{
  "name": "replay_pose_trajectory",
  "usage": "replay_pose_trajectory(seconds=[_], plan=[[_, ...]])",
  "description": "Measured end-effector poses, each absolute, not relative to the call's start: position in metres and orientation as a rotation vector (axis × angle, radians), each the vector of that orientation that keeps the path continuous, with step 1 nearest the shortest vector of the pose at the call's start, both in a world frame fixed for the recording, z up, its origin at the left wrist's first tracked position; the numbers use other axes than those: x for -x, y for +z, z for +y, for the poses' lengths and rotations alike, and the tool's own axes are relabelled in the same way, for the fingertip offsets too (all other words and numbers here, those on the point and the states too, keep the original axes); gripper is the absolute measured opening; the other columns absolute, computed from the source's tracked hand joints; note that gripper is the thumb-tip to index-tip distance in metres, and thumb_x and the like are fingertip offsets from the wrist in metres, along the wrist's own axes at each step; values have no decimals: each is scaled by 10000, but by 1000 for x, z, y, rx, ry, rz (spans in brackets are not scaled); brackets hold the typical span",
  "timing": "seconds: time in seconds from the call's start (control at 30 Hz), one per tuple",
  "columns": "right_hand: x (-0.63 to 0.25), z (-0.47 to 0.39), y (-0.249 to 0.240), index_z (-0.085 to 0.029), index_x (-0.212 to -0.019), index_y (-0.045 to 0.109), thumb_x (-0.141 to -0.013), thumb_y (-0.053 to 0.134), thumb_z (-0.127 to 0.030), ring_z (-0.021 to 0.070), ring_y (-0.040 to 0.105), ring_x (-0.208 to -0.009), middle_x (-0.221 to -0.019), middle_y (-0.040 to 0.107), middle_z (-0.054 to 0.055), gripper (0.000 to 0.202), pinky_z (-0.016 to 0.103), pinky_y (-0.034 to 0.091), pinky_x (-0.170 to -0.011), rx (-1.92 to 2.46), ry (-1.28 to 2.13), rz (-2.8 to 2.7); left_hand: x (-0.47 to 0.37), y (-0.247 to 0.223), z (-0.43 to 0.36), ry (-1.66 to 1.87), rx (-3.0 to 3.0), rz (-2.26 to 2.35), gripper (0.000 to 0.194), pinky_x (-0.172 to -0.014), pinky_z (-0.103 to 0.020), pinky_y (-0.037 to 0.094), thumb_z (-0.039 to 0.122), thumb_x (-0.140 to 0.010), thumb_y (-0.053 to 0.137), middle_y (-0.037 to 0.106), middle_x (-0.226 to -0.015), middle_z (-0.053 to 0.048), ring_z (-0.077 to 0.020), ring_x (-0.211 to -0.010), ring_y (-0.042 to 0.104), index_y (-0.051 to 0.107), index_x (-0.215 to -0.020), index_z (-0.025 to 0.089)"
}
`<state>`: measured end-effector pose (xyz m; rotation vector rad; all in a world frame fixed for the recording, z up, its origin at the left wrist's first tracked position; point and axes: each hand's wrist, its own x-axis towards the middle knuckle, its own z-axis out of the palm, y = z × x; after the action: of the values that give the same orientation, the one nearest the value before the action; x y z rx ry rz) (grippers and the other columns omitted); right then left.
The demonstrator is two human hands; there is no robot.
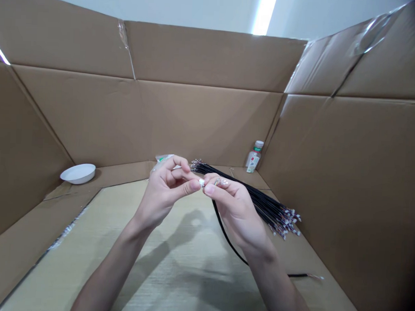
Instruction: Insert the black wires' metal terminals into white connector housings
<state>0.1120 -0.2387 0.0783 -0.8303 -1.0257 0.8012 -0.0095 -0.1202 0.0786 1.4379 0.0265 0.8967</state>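
Observation:
My left hand [166, 186] pinches a small white connector [201, 182] between thumb and index finger. My right hand [231, 200] meets it at the tips, its thumb and fingers closed on the end of a black cable [226, 236] at the connector. From the right hand the cable hangs down to the table and passes behind the right forearm. Its other end, with thin bare wires [315, 276], lies on the table at the right. The exact join between wires and connector is too small to make out.
A thick bundle of black cables [260, 199] with white connectors lies behind my right hand. A bottle [254, 156] stands in the back right corner, a white bowl [79, 173] at the back left. A plastic bag [163, 158] is partly hidden. Cardboard walls [209, 123] surround the table.

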Motion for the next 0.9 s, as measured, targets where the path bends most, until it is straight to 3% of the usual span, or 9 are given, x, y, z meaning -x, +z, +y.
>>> replay_pose_trajectory(seconds=[0.27,0.47,0.67,0.8,0.9], plan=[[-117,-237,78,-209,-710,669,-922,742,-285,173,486,-861,-812,542,4,237,313,410,-884,839,854,-1042,10,78,-121,900,-1433,53,288,-722,-199,548,197,-850,845,726,-778,38,-101,-730,696,568,-926,207],[-114,-237,77,-217,-757,726,-903,764,-294,179,511,-860,-807,542,3,169,335,420,-905,841,832,-1052,15,78,-123,956,-1532,93,293,-760,-227,534,205,-859,841,728,-818,12,-123,-792,698,554,-916,207],[-112,-233,76,-233,-835,773,-899,778,-355,185,557,-902,-869,641,14,138,348,448,-956,815,866,-1016,16,79,-121,940,-1481,49,260,-741,-201,539,178,-892,806,731,-793,33,-101,-758,687,556,-953,214],[-115,-232,76,-236,-866,784,-879,812,-336,151,572,-885,-939,674,10,104,282,484,-864,798,910,-933,16,82,-118,910,-1433,74,272,-736,-161,526,178,-893,810,728,-780,50,-75,-754,680,563,-1001,217],[-118,-232,77,-219,-825,767,-877,817,-287,117,541,-783,-865,628,-6,100,231,491,-749,752,913,-916,18,83,-115,922,-1449,93,277,-741,-147,508,198,-899,810,726,-787,52,-63,-752,660,561,-1019,220]])
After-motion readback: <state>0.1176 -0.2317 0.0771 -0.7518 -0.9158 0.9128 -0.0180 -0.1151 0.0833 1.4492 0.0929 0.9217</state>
